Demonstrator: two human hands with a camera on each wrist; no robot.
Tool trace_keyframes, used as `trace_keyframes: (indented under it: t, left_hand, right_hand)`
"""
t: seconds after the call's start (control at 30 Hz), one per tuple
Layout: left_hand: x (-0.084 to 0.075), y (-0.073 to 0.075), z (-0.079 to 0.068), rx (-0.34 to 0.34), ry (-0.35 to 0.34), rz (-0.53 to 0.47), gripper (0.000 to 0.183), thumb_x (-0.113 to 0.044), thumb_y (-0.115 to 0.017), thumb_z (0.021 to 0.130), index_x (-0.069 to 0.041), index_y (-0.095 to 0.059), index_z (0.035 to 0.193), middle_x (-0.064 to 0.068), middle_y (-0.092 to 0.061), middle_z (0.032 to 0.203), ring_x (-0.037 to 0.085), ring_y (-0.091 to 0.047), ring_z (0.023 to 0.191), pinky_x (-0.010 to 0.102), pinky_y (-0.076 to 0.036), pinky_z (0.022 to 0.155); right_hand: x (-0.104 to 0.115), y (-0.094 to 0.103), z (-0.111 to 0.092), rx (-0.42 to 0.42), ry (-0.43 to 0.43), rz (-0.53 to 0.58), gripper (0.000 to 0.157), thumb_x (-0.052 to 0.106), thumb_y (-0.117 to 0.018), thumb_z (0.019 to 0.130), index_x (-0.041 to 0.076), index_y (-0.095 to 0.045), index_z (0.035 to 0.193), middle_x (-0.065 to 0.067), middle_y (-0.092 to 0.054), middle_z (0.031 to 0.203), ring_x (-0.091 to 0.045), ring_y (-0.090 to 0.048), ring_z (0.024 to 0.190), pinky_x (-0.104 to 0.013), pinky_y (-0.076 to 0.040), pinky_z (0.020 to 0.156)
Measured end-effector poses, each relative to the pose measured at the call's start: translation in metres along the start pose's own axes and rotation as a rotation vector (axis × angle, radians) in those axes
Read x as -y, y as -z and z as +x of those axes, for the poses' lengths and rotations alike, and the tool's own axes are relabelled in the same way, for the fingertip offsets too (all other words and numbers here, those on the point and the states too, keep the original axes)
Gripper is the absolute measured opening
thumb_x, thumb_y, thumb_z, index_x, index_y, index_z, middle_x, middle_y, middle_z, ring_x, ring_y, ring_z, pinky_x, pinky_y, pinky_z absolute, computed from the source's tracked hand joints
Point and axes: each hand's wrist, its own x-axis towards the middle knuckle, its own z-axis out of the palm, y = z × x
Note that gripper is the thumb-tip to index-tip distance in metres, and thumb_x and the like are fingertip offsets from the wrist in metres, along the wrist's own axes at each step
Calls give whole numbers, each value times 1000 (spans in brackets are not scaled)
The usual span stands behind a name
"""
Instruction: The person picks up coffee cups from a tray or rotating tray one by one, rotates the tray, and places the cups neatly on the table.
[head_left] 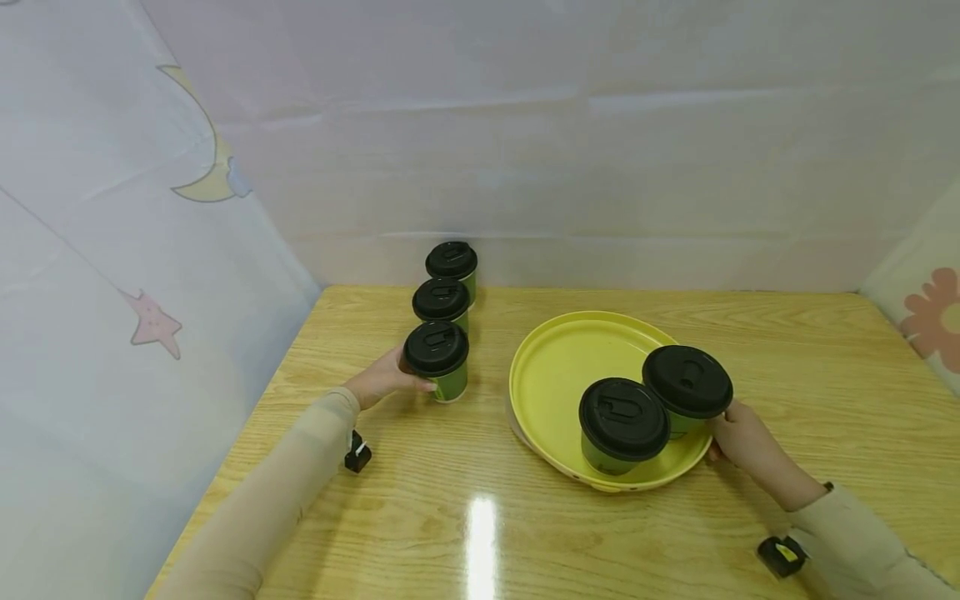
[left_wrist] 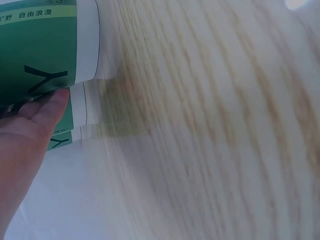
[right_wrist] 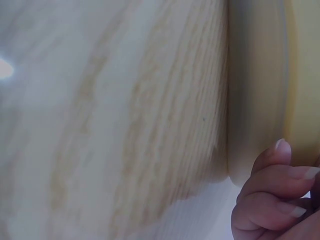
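Note:
My left hand (head_left: 390, 379) grips a green lidded paper cup (head_left: 450, 383), nearest of a row of three with black lids. Its thumb (left_wrist: 59, 102) lies against the lower part of that cup in the left wrist view. A round yellow tray (head_left: 558, 367) holds two more lidded cups. My right hand (head_left: 750, 442) is at the tray's right rim and holds the farther, slightly tilted cup (head_left: 686, 383) by its right side; the contact is partly hidden. Curled fingers (right_wrist: 275, 180) show beside the tray wall in the right wrist view. The nearer cup (head_left: 624, 425) stands untouched.
Behind the gripped left cup stand a middle cup (head_left: 441, 302) and a far cup (head_left: 452, 265), close together. The wooden table (head_left: 420, 517) ends at a pale cloth backdrop (head_left: 600, 192) at the back, with more cloth at the sides.

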Motion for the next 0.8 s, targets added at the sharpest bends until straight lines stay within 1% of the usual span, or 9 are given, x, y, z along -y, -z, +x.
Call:
trace_keyframes:
  t: [0.13, 0.3, 0.37, 0.43, 0.5, 0.6, 0.67, 0.8]
  left_hand:
    - [1, -1, 0, 7, 2, -14, 93, -11, -79, 81, -4, -20, 153, 23, -43, 144, 38, -40, 132, 53, -23, 113]
    - [5, 0, -5, 16, -32, 10, 89, -11, -76, 85, -6, -20, 154, 20, -43, 144, 34, -44, 129, 50, -31, 110]
    - [7, 0, -9, 8, -46, 14, 89, -9, -74, 86, -8, -18, 155, 20, -40, 146, 35, -42, 130, 51, -32, 109]
    - [9, 0, -14, -10, -50, 13, 90, -7, -72, 87, -9, -14, 156, 20, -34, 150, 37, -36, 134, 52, -29, 111]
    - [10, -1, -20, -31, -50, 0, 92, -5, -69, 88, -10, -8, 157, 19, -24, 155, 39, -27, 140, 53, -25, 113]
    - [13, -3, -27, -64, -51, -16, 94, -3, -67, 90, -8, -1, 156, 19, -11, 159, 40, -14, 144, 53, -18, 115]
    - [15, -4, -31, -84, -49, -21, 95, -2, -67, 90, -7, 1, 156, 18, -6, 161, 39, -10, 145, 52, -16, 116]
    - [17, -9, -39, -116, -25, -3, 98, -7, -69, 90, -6, 3, 156, 18, -1, 161, 39, -7, 146, 51, -14, 116]
  right_hand:
    - [0, -1, -1, 0, -4, -1, 42, 20, -23, 109, -7, -50, 91, -4, -51, 57, -13, -40, 44, -27, -39, 41]
    - [0, 0, -1, -3, 9, -9, 41, 20, -23, 108, -10, -49, 99, -5, -50, 57, -14, -40, 45, -27, -38, 41]
    - [0, 0, 0, -5, 17, -12, 41, 19, -22, 108, -11, -49, 100, -5, -50, 57, -14, -40, 45, -28, -38, 41]
    - [0, 0, -1, -2, 18, -14, 41, 19, -23, 108, -10, -49, 98, -5, -51, 57, -14, -40, 45, -27, -38, 41]
    - [1, 0, -1, 1, 19, -12, 41, 19, -23, 108, -9, -50, 96, -5, -50, 57, -14, -40, 44, -27, -38, 41]
    - [2, 0, -2, 8, 18, -12, 43, 20, -22, 109, -8, -50, 92, -5, -49, 56, -14, -40, 44, -27, -38, 42]
    - [3, 1, -2, 9, 21, -9, 43, 20, -22, 109, -9, -50, 94, -5, -49, 56, -15, -40, 45, -27, -38, 42]
    - [3, 1, -2, 10, 20, -9, 43, 20, -22, 108, -10, -49, 97, -5, -50, 57, -15, -40, 45, -28, -38, 42]
